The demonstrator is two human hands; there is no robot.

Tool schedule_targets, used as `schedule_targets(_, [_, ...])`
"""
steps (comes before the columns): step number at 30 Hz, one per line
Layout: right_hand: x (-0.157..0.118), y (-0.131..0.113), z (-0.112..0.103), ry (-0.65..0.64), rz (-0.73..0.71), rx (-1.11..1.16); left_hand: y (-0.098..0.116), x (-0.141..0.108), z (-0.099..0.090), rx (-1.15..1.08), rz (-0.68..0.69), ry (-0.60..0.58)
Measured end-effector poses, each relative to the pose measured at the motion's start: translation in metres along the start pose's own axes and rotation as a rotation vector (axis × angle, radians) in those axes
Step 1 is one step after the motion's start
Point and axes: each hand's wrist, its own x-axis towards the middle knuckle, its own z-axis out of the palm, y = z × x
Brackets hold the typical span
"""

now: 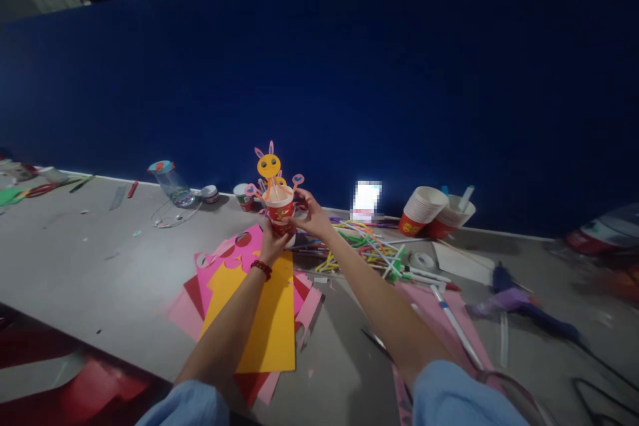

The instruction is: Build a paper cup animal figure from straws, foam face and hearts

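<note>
Both my hands hold a red and white paper cup upright above the far side of the table. Fingers of my left hand wrap its lower part from the near side. My right hand grips its right side, thumb toward the front. From the cup's mouth rises a yellow round paper face with two eyes and pink rabbit ears. Pink loops with heart shapes stick out at either side. Part of another yellow piece shows behind. Under my left forearm lie yellow paper and cut pink paper.
Coloured pipe cleaners lie right of my hands, near a tape roll. Stacked paper cups stand behind them. A purple-and-blue glue gun lies at right. A clear plastic jar stands left, and a blue partition borders the table.
</note>
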Motion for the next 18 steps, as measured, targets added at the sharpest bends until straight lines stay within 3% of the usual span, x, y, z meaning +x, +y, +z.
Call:
schedule_targets(8, [-0.026, -0.005, -0.014, 0.027, 0.073, -0.025, 0.009, 0.003, -0.008, 0.038, -0.001, -0.035])
schedule_targets(18, [-0.105, -0.069, -0.050, 0.028, 0.268, -0.039, 0.020, 0.002, -0.025, 0.194, -0.071, -0.185])
